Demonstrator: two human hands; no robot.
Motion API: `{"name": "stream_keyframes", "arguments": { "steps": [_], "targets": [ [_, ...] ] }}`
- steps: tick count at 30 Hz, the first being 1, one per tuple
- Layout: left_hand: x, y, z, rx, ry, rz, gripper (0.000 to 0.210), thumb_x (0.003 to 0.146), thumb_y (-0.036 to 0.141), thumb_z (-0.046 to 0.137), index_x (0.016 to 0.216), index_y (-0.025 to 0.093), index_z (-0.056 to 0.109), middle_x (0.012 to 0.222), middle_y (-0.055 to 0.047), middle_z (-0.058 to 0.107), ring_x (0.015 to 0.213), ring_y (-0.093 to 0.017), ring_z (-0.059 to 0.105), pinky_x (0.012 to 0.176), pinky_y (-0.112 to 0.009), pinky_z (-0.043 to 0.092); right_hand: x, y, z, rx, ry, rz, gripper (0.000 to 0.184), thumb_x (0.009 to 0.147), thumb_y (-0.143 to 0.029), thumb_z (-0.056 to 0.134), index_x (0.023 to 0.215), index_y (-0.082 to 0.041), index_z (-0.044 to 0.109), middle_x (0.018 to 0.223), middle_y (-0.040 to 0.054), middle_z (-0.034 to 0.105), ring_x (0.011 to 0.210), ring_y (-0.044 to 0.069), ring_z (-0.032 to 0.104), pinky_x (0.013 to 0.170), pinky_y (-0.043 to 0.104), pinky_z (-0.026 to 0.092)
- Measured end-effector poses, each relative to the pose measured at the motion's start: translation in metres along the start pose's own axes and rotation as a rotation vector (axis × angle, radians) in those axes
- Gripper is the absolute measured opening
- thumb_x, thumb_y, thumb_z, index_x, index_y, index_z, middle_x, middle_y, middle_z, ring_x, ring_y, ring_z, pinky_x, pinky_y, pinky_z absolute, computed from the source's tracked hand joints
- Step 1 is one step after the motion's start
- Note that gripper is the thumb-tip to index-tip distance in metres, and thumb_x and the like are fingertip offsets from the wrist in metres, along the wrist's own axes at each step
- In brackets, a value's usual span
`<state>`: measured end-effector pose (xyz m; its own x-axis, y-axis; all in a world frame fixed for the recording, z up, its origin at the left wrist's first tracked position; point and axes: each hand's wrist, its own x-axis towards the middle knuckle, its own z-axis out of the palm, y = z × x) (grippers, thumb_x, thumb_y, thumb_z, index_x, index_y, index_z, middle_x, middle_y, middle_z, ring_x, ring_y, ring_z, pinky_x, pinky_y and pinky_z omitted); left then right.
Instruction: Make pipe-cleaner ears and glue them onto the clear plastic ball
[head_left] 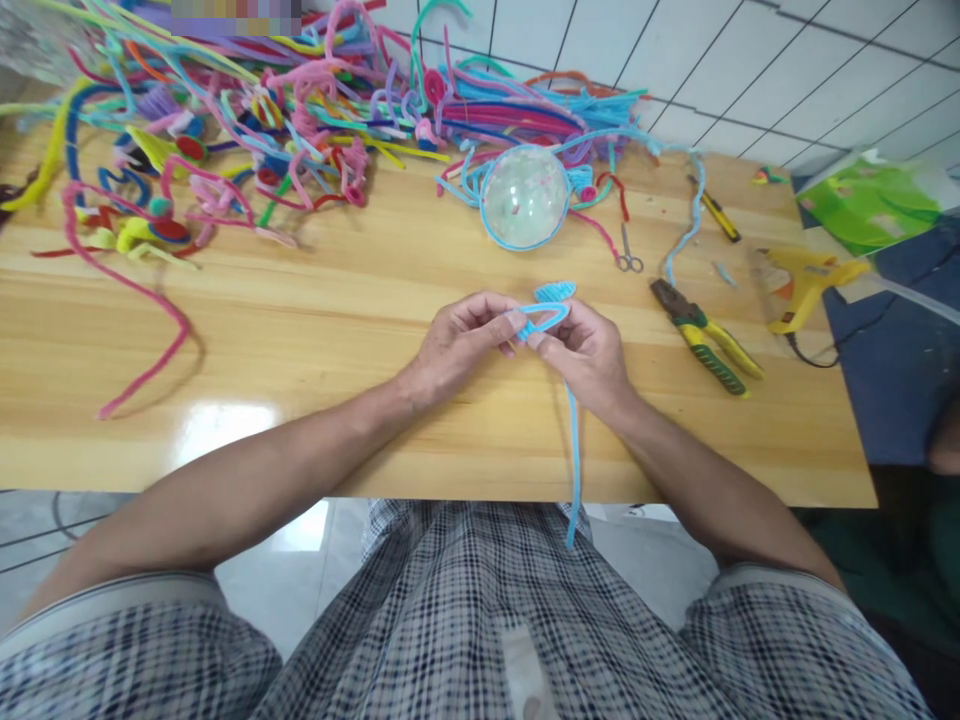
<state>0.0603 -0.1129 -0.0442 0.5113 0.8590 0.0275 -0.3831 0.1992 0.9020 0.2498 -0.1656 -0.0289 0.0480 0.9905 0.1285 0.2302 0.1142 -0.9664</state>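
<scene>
Pinching blue pipe cleaner (574,450) with nearly closed left hand (474,335) and right hand (589,350), above desk (262,340), inside near edge. Already bent into narrow loop (544,308); unbent along tail, past near edge. Also wound: blue oval (555,291) just beyond hands; cannot tell if joined.

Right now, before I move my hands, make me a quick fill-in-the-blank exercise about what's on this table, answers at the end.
1. The left hand and right hand both hold a fuzzy stem coloured light ____.
2. A long end of it hangs down below the ____ hand.
3. The pliers have handles in green and ____.
4. In the picture, the scissors lie to the ____ of the pliers.

Missing words: blue; right; yellow; left.
</scene>
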Motion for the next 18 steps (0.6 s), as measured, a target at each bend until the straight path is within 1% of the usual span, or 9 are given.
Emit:
{"name": "stream_keyframes", "arguments": {
  "steps": [4, 10, 14, 18],
  "targets": [
    [0.001, -0.001, -0.001, -0.031, -0.016, -0.016, 0.046, 0.082, 0.059, 0.102, 0.095, 0.02, 0.083, 0.084, -0.002, 0.08, 0.076, -0.015, 0.072, 0.073, -0.029, 0.06, 0.0, 0.001, -0.002, -0.005, -0.029, -0.018, 0.043, 0.089, -0.06, 0.089, 0.084, -0.026, 0.062, 0.075, -0.0041, 0.061, 0.07, 0.015, 0.056, 0.066, 0.03, 0.051],
    [-0.002, 0.003, -0.001, -0.061, 0.006, -0.058, 0.044, 0.08, 0.057, 0.104, 0.093, 0.02, 0.085, 0.083, -0.001, 0.081, 0.074, -0.014, 0.071, 0.076, -0.028, 0.061, -0.002, 0.003, -0.001, 0.038, -0.029, -0.01, 0.05, 0.088, -0.066, 0.09, 0.083, -0.027, 0.06, 0.075, -0.004, 0.061, 0.07, 0.015, 0.055, 0.066, 0.03, 0.05],
    [-0.004, 0.001, -0.002, -0.052, 0.031, -0.066, 0.042, 0.082, 0.057, 0.103, 0.091, 0.021, 0.083, 0.083, -0.001, 0.08, 0.073, -0.013, 0.069, 0.077, -0.029, 0.06, -0.005, 0.004, -0.002, 0.04, -0.057, -0.01, 0.045, 0.092, -0.061, 0.088, 0.084, -0.026, 0.061, 0.076, -0.004, 0.064, 0.069, 0.014, 0.057, 0.066, 0.03, 0.049],
    [-0.006, -0.002, -0.002, -0.003, 0.063, -0.082, 0.043, 0.084, 0.059, 0.101, 0.094, 0.021, 0.082, 0.08, 0.0, 0.075, 0.071, -0.012, 0.064, 0.073, -0.027, 0.055, -0.01, 0.008, -0.007, 0.0, -0.065, 0.009, 0.034, 0.096, -0.052, 0.085, 0.088, -0.024, 0.066, 0.077, -0.0038, 0.068, 0.068, 0.014, 0.06, 0.066, 0.028, 0.05]
  ]
}}
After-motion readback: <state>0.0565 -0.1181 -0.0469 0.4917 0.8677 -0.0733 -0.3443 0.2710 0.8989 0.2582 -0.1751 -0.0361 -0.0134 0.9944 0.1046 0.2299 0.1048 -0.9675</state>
